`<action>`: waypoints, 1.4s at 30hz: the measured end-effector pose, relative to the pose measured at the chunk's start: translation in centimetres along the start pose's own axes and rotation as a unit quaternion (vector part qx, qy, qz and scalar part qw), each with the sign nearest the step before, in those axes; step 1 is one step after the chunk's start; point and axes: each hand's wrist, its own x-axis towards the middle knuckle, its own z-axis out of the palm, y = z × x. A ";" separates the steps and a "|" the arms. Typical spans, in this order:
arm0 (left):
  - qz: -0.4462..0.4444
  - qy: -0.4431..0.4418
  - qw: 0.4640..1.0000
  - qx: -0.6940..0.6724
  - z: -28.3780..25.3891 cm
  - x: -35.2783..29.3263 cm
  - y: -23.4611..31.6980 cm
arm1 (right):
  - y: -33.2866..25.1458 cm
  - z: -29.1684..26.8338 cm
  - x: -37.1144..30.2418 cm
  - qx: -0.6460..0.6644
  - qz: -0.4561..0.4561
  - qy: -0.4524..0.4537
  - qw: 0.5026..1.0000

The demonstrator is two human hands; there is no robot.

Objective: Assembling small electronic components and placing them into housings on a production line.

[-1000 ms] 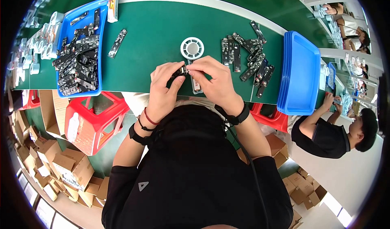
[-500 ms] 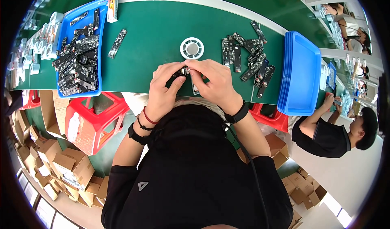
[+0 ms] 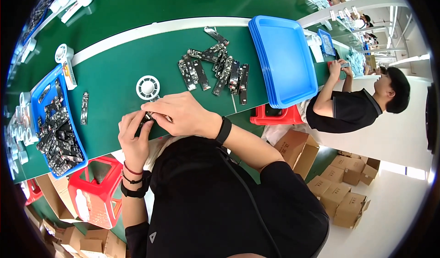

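My left hand (image 3: 133,136) is closed, with thumb and fingers pinching a small dark circuit board (image 3: 145,118) that is mostly covered. The fingertips of my right hand (image 3: 183,115) press together at the upper end of that board; whatever they pinch is too small to make out. Just beyond my fingers lies a white handheld fan (image 3: 148,88) with a round spoked head, and my hands cover most of its handle. To the right on the green table (image 3: 120,65) is a loose pile of circuit boards (image 3: 223,70). A single circuit board (image 3: 85,108) lies on the left.
A blue tray (image 3: 81,150) heaped with circuit boards sits at the left, near another white fan (image 3: 65,56). Stacked blue trays (image 3: 288,65) stand at the right. Red stools (image 3: 96,194) and cardboard boxes (image 3: 298,152) are below the table. A co-worker (image 3: 350,107) is at the far right.
The whole view has swung to the right, so the table and my hands appear further left. Both hands keep their grip at the circuit board beside the fan.
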 end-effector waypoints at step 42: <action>-0.088 -0.017 0.990 -0.111 -1.3 0.4 -0.1 | 0.4 0.9 -2.2 0.057 0.151 -0.019 0.987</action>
